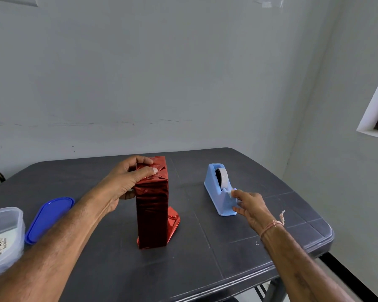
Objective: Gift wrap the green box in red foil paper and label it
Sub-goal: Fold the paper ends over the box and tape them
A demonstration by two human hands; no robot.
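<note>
While the left hand (127, 182) pins the folded foil on top of the upright box (152, 214), its fingers curled over the far edge and thumb pressed flat on the near flap, that pressure should hold until tape arrives; easing off would probably let the stiff foil spring open. Under those fingers the box stands on the dark table (238, 258), wrapped red on every side that shows, with loose foil splaying at its base to the right. Further right, the right hand (249, 205) reaches the blue tape dispenser (220, 190), thumb and forefinger narrowed on the tape end at the cutter. A short strip looks right: draw it toward the wrist, then snap it down across the blade.
</note>
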